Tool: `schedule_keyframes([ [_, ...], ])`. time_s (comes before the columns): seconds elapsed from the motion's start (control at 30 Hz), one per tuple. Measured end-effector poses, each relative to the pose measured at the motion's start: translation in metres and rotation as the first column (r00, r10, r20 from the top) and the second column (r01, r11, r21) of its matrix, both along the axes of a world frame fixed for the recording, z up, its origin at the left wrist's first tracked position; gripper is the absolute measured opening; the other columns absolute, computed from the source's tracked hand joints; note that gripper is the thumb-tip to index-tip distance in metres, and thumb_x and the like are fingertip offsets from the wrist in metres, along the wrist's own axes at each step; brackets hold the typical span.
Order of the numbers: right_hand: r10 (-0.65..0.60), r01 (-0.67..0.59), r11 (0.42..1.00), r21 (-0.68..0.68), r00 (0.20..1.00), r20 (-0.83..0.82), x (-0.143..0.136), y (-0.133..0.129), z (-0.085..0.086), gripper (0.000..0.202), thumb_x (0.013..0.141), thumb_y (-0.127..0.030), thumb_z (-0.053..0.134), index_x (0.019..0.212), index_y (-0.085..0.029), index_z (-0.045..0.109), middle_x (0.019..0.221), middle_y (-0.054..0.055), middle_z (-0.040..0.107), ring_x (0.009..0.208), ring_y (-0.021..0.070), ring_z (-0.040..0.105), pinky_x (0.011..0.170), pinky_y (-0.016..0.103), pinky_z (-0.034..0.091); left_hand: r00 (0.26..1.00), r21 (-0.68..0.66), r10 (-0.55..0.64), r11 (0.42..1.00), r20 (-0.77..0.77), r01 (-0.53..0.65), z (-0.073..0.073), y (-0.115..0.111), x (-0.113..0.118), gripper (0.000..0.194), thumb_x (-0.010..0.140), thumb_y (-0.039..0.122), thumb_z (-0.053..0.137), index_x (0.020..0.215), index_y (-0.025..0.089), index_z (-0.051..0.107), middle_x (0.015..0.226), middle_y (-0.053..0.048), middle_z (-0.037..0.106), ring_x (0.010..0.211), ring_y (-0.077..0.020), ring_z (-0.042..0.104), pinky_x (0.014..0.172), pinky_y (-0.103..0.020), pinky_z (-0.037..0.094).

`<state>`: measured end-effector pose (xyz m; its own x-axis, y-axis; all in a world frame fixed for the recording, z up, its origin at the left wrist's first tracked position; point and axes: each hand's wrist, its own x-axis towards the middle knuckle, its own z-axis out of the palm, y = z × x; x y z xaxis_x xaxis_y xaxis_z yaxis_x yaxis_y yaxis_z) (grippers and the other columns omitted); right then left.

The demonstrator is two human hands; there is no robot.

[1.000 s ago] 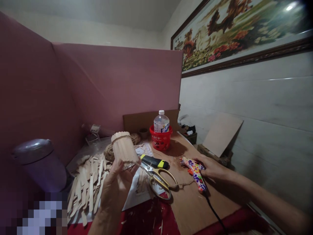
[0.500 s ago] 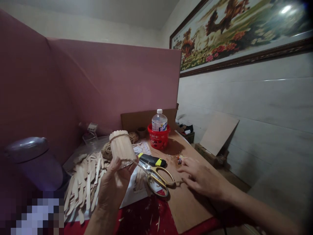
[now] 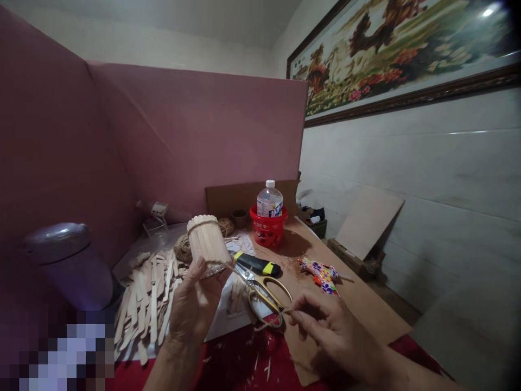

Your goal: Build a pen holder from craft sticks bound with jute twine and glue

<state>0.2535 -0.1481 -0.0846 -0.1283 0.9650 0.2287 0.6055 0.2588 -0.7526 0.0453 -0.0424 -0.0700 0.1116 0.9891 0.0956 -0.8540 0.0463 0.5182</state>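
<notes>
My left hand (image 3: 199, 301) is closed around the lower end of a cup covered in upright craft sticks (image 3: 208, 241). The cup tilts, with twine round its far end and clear plastic showing at the near end. A length of twine runs from the cup across the scissors to my right hand (image 3: 325, 328), whose thumb and fingers pinch it. Under the twine lie gold-handled scissors (image 3: 268, 296) and a black and yellow utility knife (image 3: 257, 264). A flower-patterned glue gun (image 3: 323, 274) rests on the board just beyond my right hand.
Loose craft sticks (image 3: 148, 298) are heaped at the left, near a twine ball (image 3: 183, 248). A red bucket (image 3: 268, 231) holds a plastic bottle (image 3: 270, 201). A brown board (image 3: 313, 358) covers the table's right side. A pink partition (image 3: 195, 130) stands behind.
My right hand has moved down and left, nearer the scissors, with the twine between its fingers. The glue gun it largely hid is now in plain view. My left hand still holds the cup.
</notes>
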Motion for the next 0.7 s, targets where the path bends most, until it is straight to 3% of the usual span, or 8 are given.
schedule_keyframes([
  [0.1,0.044,-0.043,0.998,0.036,0.999,-0.022,-0.017,0.002,-0.007,0.018,0.090,-0.021,0.046,0.083,-0.017,0.062,0.075,0.003,0.065,0.070,0.0145,0.061,0.065,0.025,0.044,1.000,-0.008,-0.006,1.000,-0.010,0.006,0.000,0.000,0.000,0.025,0.083,0.013,0.053,0.104,0.015,0.067,0.113,-0.011,0.067,0.101,-0.0252,0.062,0.094,-0.049,0.048],
  [0.17,0.210,-0.219,0.971,0.097,0.973,0.093,-0.024,0.004,-0.009,0.018,0.086,-0.017,0.050,0.097,-0.016,0.065,0.092,0.007,0.067,0.085,0.0170,0.062,0.075,0.026,0.046,1.000,-0.013,0.001,1.000,-0.016,-0.001,0.001,0.000,0.001,0.024,0.082,0.013,0.053,0.102,0.015,0.067,0.110,-0.012,0.068,0.097,-0.0246,0.063,0.092,-0.050,0.049],
  [0.23,0.237,-0.271,0.953,0.138,0.946,0.221,-0.019,0.007,-0.011,0.025,0.085,-0.014,0.051,0.107,-0.016,0.063,0.103,0.009,0.066,0.093,0.0193,0.061,0.080,0.028,0.045,1.000,-0.014,0.015,1.000,-0.022,-0.015,0.003,-0.001,0.001,0.024,0.082,0.011,0.053,0.101,0.014,0.067,0.107,-0.012,0.069,0.094,-0.0237,0.064,0.091,-0.049,0.050],
  [0.33,-0.156,0.080,0.974,0.214,0.917,0.367,0.012,0.013,-0.013,0.026,0.090,-0.016,0.040,0.082,-0.016,0.065,0.084,0.008,0.066,0.081,0.0212,0.061,0.072,0.032,0.043,1.000,-0.016,0.010,1.000,-0.025,-0.011,0.005,-0.001,0.001,0.026,0.082,0.011,0.052,0.104,0.014,0.066,0.108,-0.013,0.068,0.095,-0.0241,0.064,0.091,-0.049,0.051],
  [0.43,-0.464,0.425,0.884,0.195,0.740,0.487,0.052,0.019,-0.016,0.030,0.094,-0.029,0.038,0.082,-0.016,0.062,0.084,0.011,0.066,0.077,0.0246,0.062,0.067,0.034,0.041,1.000,-0.016,-0.016,1.000,-0.010,0.015,0.006,-0.002,0.001,0.029,0.083,0.013,0.052,0.108,0.015,0.064,0.111,-0.013,0.068,0.099,-0.0256,0.063,0.093,-0.050,0.049],
  [0.5,-0.471,0.513,0.853,0.098,0.675,0.567,0.069,0.021,-0.020,0.031,0.093,-0.037,0.040,0.082,-0.017,0.062,0.086,0.012,0.067,0.079,0.0261,0.063,0.065,0.033,0.042,1.000,-0.023,-0.030,0.999,0.000,0.030,0.005,-0.003,0.001,0.030,0.083,0.014,0.052,0.111,0.016,0.064,0.112,-0.012,0.067,0.102,-0.0262,0.062,0.096,-0.052,0.046],
  [0.6,-0.458,0.548,0.836,0.031,0.664,0.591,0.075,0.025,-0.028,0.035,0.087,-0.047,0.047,0.088,-0.015,0.061,0.094,0.014,0.067,0.088,0.0285,0.063,0.071,0.034,0.043,0.999,-0.038,-0.037,0.999,-0.009,0.037,0.005,-0.003,0.002,0.031,0.083,0.014,0.052,0.112,0.016,0.063,0.110,-0.012,0.068,0.104,-0.0262,0.062,0.098,-0.052,0.044],
  [0.7,-0.476,0.572,0.819,0.035,0.645,0.598,0.073,0.031,-0.037,0.036,0.086,-0.045,0.046,0.095,-0.013,0.061,0.099,0.017,0.067,0.092,0.0313,0.063,0.074,0.037,0.042,0.999,-0.045,-0.029,0.999,-0.027,0.028,0.003,-0.001,0.002,0.029,0.082,0.014,0.053,0.109,0.016,0.064,0.108,-0.012,0.068,0.102,-0.0260,0.062,0.097,-0.052,0.045],
])
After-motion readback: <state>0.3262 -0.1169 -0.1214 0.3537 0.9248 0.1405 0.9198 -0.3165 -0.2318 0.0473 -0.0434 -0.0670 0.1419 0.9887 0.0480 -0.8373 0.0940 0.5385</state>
